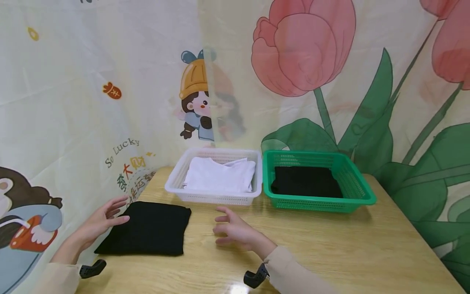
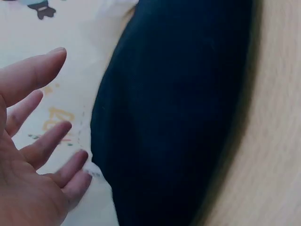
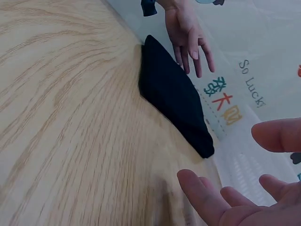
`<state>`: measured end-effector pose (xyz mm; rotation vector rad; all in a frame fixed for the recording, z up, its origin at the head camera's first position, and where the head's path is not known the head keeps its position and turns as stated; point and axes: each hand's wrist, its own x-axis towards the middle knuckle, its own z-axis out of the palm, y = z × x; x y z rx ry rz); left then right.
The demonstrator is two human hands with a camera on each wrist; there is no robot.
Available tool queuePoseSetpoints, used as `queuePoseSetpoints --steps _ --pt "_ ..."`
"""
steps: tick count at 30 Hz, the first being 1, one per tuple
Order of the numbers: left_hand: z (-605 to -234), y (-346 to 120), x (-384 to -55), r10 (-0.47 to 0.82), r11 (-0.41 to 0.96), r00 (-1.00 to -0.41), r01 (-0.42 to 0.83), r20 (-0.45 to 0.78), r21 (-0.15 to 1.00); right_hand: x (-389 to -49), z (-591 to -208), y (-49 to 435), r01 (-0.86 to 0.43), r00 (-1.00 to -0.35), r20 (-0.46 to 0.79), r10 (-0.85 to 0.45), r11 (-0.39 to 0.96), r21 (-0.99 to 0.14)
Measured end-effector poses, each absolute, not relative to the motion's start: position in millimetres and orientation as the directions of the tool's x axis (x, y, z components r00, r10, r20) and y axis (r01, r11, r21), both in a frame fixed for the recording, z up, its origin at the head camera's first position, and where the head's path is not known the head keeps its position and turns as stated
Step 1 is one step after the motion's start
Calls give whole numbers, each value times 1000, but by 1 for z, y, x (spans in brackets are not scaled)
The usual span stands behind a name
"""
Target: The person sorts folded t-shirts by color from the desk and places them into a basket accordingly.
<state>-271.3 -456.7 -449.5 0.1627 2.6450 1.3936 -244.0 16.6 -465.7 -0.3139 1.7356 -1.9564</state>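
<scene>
A folded black cloth (image 1: 150, 228) lies flat on the left part of the table. Just beyond its left edge is my left hand (image 1: 99, 218), fingers spread and holding nothing; the left wrist view shows the hand (image 2: 42, 160) beside the dark fabric (image 2: 174, 103). My right hand (image 1: 238, 230) hovers right of the cloth, its fingers loosely bent and nothing between them. From the right wrist, the cloth (image 3: 171, 94) appears past the fingertips (image 3: 188, 179), apart from them.
At the back stands a white basket (image 1: 213, 199) with folded white cloth (image 1: 220, 175) in it. Touching its right side is a green basket (image 1: 312, 203) holding folded black cloth (image 1: 306, 181). Printed curtains hang behind and left of the wooden table (image 1: 330, 249).
</scene>
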Motion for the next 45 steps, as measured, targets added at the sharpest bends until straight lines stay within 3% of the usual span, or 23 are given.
queuePoseSetpoints --steps 13,26,45 --pt "-458 -457 -273 137 600 -969 -85 -207 795 -249 -471 -29 272 -825 -198 -529 -64 -960" --pt "-467 -438 -272 139 587 -969 -86 -205 805 -254 -478 -42 320 -844 -204 -497 -158 -934" --pt "-468 -422 -270 83 684 -977 -89 -198 724 -251 -479 -56 307 -857 -195 -477 -170 -937"
